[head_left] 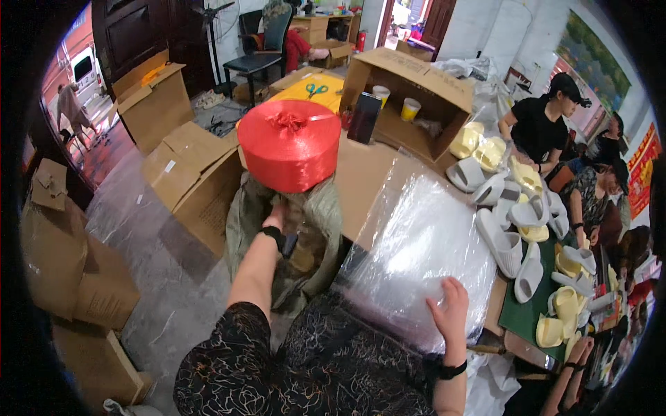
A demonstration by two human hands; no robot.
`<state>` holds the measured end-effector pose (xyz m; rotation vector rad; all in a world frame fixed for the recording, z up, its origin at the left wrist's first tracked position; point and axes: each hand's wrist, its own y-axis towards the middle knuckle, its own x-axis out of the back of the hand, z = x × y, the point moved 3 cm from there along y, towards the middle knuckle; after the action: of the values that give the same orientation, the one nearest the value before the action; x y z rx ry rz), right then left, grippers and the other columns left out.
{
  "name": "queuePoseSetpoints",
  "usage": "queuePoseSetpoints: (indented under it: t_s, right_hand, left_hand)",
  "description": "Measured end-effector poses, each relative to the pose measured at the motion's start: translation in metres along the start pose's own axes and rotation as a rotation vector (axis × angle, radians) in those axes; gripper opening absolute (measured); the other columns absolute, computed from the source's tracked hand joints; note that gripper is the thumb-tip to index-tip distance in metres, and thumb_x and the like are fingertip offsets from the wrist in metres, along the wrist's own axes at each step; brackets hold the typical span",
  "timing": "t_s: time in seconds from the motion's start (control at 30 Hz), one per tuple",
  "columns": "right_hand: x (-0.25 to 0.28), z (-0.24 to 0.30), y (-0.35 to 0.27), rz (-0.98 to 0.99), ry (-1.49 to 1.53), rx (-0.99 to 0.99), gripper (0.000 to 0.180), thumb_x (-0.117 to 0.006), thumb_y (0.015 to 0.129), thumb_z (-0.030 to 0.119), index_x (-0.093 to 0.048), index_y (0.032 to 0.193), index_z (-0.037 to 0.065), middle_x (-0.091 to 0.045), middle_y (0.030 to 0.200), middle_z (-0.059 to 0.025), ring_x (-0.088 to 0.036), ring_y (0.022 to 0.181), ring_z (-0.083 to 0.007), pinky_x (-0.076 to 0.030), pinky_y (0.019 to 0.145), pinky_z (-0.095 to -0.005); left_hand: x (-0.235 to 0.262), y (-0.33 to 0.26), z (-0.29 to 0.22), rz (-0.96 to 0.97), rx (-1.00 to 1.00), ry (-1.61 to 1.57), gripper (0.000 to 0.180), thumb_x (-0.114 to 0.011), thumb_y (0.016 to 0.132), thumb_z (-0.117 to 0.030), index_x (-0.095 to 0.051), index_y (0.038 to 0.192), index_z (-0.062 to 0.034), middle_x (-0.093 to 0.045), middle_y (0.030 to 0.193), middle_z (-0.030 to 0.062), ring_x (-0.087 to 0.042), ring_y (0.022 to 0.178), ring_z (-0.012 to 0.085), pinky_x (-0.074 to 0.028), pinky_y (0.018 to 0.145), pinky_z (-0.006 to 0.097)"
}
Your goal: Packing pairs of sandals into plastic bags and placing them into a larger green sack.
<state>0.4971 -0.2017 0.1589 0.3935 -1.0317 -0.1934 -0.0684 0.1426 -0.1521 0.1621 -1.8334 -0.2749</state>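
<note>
My left hand (pixel 276 216) reaches into the mouth of a grey-green sack (pixel 243 215), just under a big red roll of plastic twine (pixel 289 149). Its fingers are mostly hidden, so what they hold, if anything, does not show. Inside the sack some brownish and dark items are only partly visible. My right hand (pixel 451 310) is over a stack of clear plastic bags (pixel 409 256), its fingers apart and nothing in them. To the right of the stack lie many grey slippers (pixel 498 243) and pale yellow slippers (pixel 565 308).
An open cardboard box (pixel 409 80) on the table holds paper cups (pixel 410 109); a phone (pixel 364 118) leans near it. Scissors (pixel 317 90) lie on a yellow surface. Cartons (pixel 201 180) stand left. Co-workers (pixel 548 125) sit along the right.
</note>
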Motion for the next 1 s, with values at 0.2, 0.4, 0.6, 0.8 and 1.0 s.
queuePoseSetpoints:
  t_s: [0.2,0.4,0.6,0.8,1.0]
  right_hand:
    - [0.012,-0.013,-0.015,-0.094,-0.192,-0.135,0.054,-0.079,0.072,0.028,-0.059,0.116,0.002,-0.056,0.124,-0.0215,-0.051,0.116,-0.0399,-0.040,0.098,-0.0483]
    - [0.001,-0.013,-0.005,-0.082,-0.072,-0.151,0.053,-0.075,0.077,0.031,-0.058,0.120,0.005,-0.054,0.128,-0.0162,-0.048,0.121,-0.0352,-0.037,0.102,-0.0468]
    - [0.008,-0.022,-0.020,-0.102,-0.189,-0.206,0.054,-0.072,0.080,0.034,-0.055,0.123,0.006,-0.051,0.131,-0.0140,-0.046,0.124,-0.0324,-0.035,0.104,-0.0458]
    - [0.005,-0.014,-0.020,-0.128,-0.210,-0.151,0.053,-0.072,0.081,0.037,-0.056,0.122,0.007,-0.052,0.129,-0.0126,-0.047,0.122,-0.0322,-0.037,0.102,-0.0456]
    - [0.006,-0.027,-0.021,-0.052,-0.161,-0.085,0.052,-0.072,0.082,0.036,-0.057,0.124,0.010,-0.052,0.133,-0.0111,-0.049,0.122,-0.0314,-0.038,0.103,-0.0425]
  left_hand:
    - [-0.047,-0.021,-0.111,0.349,0.288,-0.182,0.063,-0.058,0.093,-0.034,-0.031,0.148,-0.0186,-0.067,0.104,0.0231,-0.065,0.095,0.0402,-0.051,0.078,0.048]
    - [0.052,-0.072,-0.041,0.012,0.079,-0.453,0.058,-0.047,0.098,-0.044,-0.042,0.137,-0.0019,-0.051,0.136,0.0179,-0.054,0.113,0.0334,-0.044,0.094,0.041]
    - [0.204,-0.058,-0.177,-0.531,0.174,-0.904,0.023,-0.056,0.098,-0.018,-0.061,0.106,0.0027,-0.064,0.102,0.0152,-0.059,0.093,0.0233,-0.047,0.083,0.034]
    - [0.314,-0.108,-0.388,-0.234,-0.677,-0.694,0.021,-0.067,0.081,-0.009,-0.066,0.101,-0.0039,-0.063,0.113,0.0132,-0.054,0.109,0.0337,-0.042,0.096,0.043]
    - [0.262,-0.116,-0.500,0.176,-1.129,-0.317,0.052,-0.069,0.082,-0.047,-0.062,0.127,-0.0194,-0.047,0.146,0.0086,-0.035,0.139,0.0355,-0.024,0.115,0.051]
